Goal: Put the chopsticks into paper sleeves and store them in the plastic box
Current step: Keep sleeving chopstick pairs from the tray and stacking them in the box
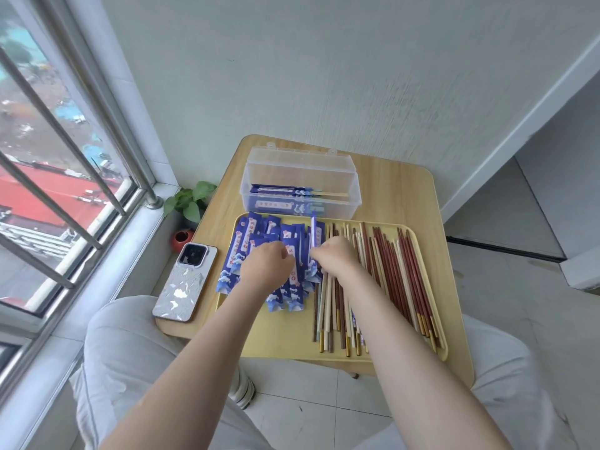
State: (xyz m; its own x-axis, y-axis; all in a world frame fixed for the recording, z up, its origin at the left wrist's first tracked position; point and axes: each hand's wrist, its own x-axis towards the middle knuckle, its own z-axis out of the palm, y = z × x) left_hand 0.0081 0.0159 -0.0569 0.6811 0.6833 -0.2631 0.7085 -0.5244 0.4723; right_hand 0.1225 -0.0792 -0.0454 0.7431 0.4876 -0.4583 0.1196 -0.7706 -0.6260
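Note:
A yellow tray lies on the small wooden table. Several blue paper sleeves are piled on its left half. Loose red, cream and brown chopsticks lie on its right half. My left hand rests on the sleeve pile with fingers curled; whether it grips a sleeve is hidden. My right hand pinches a blue sleeve that stands upright on edge at the pile's right side. Behind the tray stands the clear plastic box, lid open, with a few sleeved chopsticks inside.
A phone in a pale patterned case lies on the table left of the tray. A small potted plant sits on the sill beside the barred window. My knees are under the table's front edge. A wall stands behind the table.

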